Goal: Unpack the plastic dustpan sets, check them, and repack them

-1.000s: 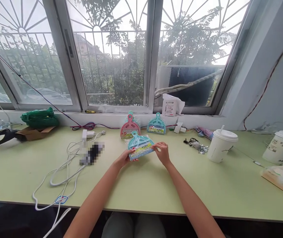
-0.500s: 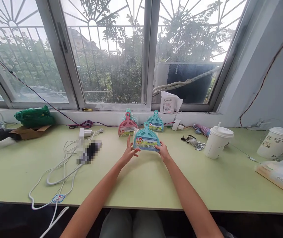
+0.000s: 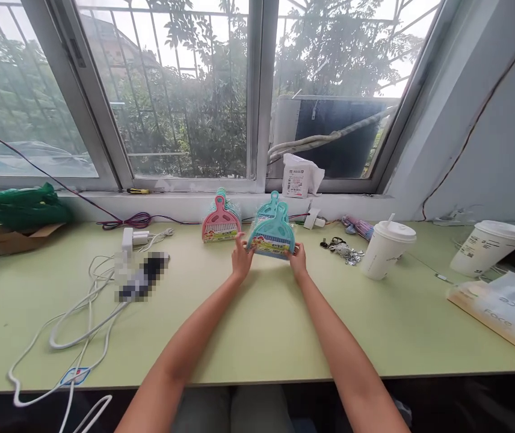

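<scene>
My left hand [image 3: 242,260] and my right hand [image 3: 298,260] grip the lower corners of a teal mini dustpan-and-brush set [image 3: 272,233] in clear packaging with a printed label. It stands upright, handle up, just in front of another teal dustpan set [image 3: 269,208], which it partly hides. My left thumb and fingers close on its left corner, with one finger pointing up; my right fingers wrap its right corner. To the left, a stack of dustpan sets leans near the wall, a pink dustpan set [image 3: 220,224] at its front and teal ones behind.
White cables [image 3: 90,313] spread over the left of the green table [image 3: 284,337]. A green bag [image 3: 23,205] sits on a cardboard box [image 3: 18,239] at far left. On the right are keys [image 3: 348,252], two lidded cups [image 3: 386,249] and a tissue pack [image 3: 496,313].
Both hands have carried the teal dustpan set back toward the other teal one, and my left fingers have closed on its corner. The view has turned slightly right and down.
</scene>
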`<state>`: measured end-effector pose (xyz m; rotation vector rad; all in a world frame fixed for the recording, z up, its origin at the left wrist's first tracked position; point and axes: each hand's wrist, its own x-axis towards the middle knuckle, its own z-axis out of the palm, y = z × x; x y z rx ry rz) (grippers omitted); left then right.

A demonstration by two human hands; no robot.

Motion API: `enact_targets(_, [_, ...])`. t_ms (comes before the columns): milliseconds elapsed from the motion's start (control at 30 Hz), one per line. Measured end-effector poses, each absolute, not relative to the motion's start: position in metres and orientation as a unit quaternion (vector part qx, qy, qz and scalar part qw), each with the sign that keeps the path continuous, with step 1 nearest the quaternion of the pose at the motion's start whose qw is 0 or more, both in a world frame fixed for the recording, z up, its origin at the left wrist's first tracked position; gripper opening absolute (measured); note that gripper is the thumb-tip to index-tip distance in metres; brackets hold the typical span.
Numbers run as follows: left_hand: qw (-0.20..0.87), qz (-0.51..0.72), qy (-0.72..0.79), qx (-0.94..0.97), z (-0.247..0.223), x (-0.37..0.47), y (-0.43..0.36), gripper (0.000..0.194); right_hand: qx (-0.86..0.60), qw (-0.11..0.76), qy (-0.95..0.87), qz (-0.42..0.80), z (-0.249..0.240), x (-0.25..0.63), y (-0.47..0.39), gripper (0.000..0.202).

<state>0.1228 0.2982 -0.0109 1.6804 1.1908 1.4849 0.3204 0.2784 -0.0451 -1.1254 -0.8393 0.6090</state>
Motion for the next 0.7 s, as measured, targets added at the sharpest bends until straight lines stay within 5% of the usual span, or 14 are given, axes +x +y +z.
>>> enact_targets(267, [0.264,0.473,0.475,0.694,-0.031,0.187,0.404,0.016,-0.608,0.643,-0.463,0.057,-0.056,0.382,0.368,0.032])
enact_targets(433, [0.175,0.550,0.487,0.655,-0.045,0.221,0.483,0.047,-0.608,0.572,-0.546,-0.072,-0.061,0.397,0.450,0.044])
enact_targets(700, [0.264,0.507,0.519,0.635,-0.052,0.244,0.533,0.063,-0.702,0.354,-0.586,-0.195,-0.066,0.407,0.497,0.065])
